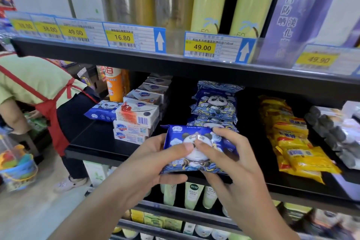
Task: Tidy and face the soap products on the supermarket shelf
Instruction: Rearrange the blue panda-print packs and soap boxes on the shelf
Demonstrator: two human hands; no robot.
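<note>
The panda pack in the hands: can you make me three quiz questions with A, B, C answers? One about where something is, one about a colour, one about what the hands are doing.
1. Where is the stack of matching panda packs?
A. Behind the held pack, on the shelf
B. On the floor
C. On the top shelf

2. What colour are the packets to the right?
A. Green
B. Yellow
C. Pink

3. How is the panda pack held?
A. Lying untouched
B. By one hand only
C. By both hands

Answers: 1 A, the stack stands just behind it. 2 B, their wrappers are yellow. 3 C, the left hand and right hand both grip it.
</note>
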